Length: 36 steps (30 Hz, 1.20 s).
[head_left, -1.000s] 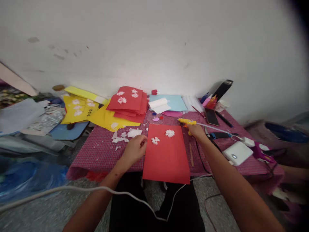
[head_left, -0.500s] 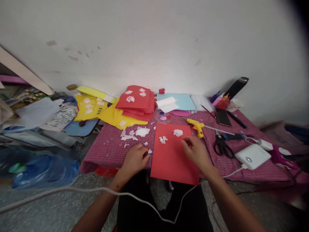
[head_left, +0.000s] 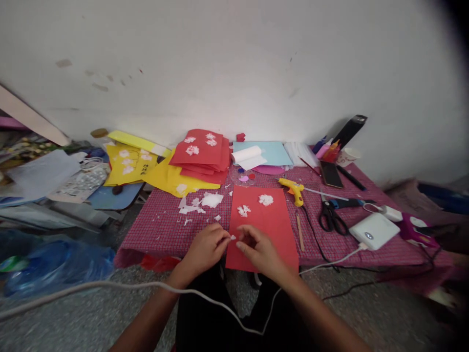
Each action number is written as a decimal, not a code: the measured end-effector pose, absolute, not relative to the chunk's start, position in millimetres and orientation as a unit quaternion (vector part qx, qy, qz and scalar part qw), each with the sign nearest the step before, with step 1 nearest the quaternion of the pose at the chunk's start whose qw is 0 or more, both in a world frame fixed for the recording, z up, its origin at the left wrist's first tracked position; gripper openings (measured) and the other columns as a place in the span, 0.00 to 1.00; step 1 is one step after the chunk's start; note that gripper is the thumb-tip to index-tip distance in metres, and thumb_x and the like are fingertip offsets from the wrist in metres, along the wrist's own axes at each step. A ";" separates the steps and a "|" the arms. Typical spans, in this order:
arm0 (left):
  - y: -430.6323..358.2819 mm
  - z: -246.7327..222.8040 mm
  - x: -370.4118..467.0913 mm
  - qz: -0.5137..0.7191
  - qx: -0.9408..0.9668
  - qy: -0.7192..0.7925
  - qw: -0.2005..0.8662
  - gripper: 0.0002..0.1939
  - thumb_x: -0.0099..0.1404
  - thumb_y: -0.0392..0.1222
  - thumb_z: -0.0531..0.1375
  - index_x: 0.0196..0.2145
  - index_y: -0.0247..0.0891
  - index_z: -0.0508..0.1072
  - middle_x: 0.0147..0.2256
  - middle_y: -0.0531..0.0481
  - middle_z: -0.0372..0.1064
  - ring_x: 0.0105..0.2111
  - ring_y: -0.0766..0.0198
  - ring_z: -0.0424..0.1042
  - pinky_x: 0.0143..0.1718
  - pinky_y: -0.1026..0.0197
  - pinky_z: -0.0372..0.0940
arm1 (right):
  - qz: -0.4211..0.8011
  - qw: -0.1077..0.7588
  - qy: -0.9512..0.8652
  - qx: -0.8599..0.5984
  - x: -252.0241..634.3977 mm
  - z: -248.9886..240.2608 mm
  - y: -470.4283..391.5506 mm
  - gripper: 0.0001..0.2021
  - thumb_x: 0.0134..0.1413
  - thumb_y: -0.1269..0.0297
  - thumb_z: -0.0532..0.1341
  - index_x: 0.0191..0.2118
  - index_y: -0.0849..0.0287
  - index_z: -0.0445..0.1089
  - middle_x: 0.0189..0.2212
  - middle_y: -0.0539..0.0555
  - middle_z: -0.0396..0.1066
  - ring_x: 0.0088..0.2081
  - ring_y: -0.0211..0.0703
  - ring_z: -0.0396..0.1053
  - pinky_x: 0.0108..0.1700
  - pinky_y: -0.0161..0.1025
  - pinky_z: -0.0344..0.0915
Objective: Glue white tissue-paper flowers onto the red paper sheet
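Between the pinched fingertips of my left hand is a small white paper piece, held at the left edge of a red sheet. My right hand is over the sheet, close to that piece, its thumb and fingers apart with nothing between them. Two white crumpled-paper flowers lie on the upper part of the sheet: a fuller flower and a looser flower. Torn white paper scraps are scattered on the checked tablecloth left of the sheet.
A yellow glue gun, a wooden stick, black scissors and a white power bank lie to the right. Behind are stacked red cards, yellow paper and a white paper roll. A white cable crosses in front.
My right hand has moved left across the red sheet toward my left hand, uncovering the wooden stick. My left hand now pinches a white paper piece. The view has shifted slightly.
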<state>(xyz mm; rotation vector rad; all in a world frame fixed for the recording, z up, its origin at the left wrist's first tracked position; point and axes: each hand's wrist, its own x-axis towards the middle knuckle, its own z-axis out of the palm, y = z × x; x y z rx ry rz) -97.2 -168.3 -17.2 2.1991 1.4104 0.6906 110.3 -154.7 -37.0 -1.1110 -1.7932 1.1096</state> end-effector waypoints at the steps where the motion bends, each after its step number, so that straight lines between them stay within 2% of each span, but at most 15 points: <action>1: -170.4 -15.9 -94.7 0.240 0.802 0.502 0.218 0.08 0.71 0.38 0.56 0.37 0.38 0.74 0.36 0.49 0.69 0.39 0.62 0.68 0.41 0.60 0.63 | 0.433 0.363 -0.705 -0.428 110.1 -35.5 -156.4 0.12 0.57 0.68 0.63 0.48 0.55 0.70 0.35 0.50 0.74 0.35 0.42 0.71 0.39 0.38 0.67; 4: -174.0 -13.7 -86.9 0.218 0.822 0.483 0.209 0.07 0.71 0.37 0.56 0.36 0.38 0.74 0.36 0.49 0.69 0.39 0.61 0.68 0.41 0.59 0.63 | 0.410 0.333 -0.728 -0.438 112.7 -30.7 -160.4 0.03 0.58 0.69 0.62 0.38 0.55 0.72 0.31 0.49 0.73 0.33 0.40 0.70 0.36 0.36 0.64; 7: -173.6 -12.9 -80.4 0.208 0.831 0.474 0.206 0.07 0.70 0.37 0.57 0.35 0.38 0.73 0.36 0.49 0.69 0.38 0.61 0.68 0.41 0.59 0.63 | 0.395 0.314 -0.737 -0.450 117.7 -29.4 -162.2 0.05 0.59 0.70 0.61 0.32 0.56 0.72 0.28 0.48 0.72 0.31 0.40 0.69 0.35 0.36 0.62; 14: -155.1 -23.6 -74.4 0.250 0.817 0.481 0.197 0.07 0.71 0.38 0.55 0.42 0.39 0.73 0.41 0.47 0.70 0.43 0.59 0.68 0.46 0.57 0.64 | 0.328 0.339 -0.709 -0.524 134.6 -36.0 -134.0 0.06 0.62 0.64 0.60 0.32 0.56 0.71 0.29 0.50 0.74 0.31 0.43 0.70 0.36 0.37 0.63; 18: -142.2 -36.3 -75.3 0.242 0.819 0.491 0.172 0.06 0.70 0.36 0.56 0.39 0.38 0.74 0.41 0.46 0.69 0.43 0.58 0.68 0.48 0.55 0.64 | 0.209 0.325 -0.713 -0.585 138.4 -40.1 -102.7 0.07 0.62 0.64 0.58 0.33 0.57 0.71 0.31 0.54 0.74 0.34 0.47 0.71 0.37 0.40 0.63; 22: -140.3 -41.5 -76.2 0.230 0.826 0.488 0.163 0.06 0.69 0.37 0.56 0.38 0.39 0.74 0.40 0.46 0.69 0.43 0.57 0.67 0.48 0.54 0.64 | 0.153 0.290 -0.735 -0.593 133.0 -47.9 -88.8 0.08 0.62 0.64 0.57 0.33 0.57 0.71 0.33 0.56 0.75 0.35 0.48 0.72 0.37 0.41 0.63; 36: -143.6 -40.1 -76.4 0.215 0.834 0.486 0.151 0.07 0.70 0.38 0.56 0.38 0.38 0.74 0.40 0.46 0.68 0.43 0.57 0.67 0.51 0.52 0.63 | 0.110 0.242 -0.752 -0.603 122.2 -51.2 -80.7 0.10 0.65 0.63 0.56 0.34 0.57 0.72 0.34 0.56 0.75 0.36 0.47 0.71 0.36 0.39 0.61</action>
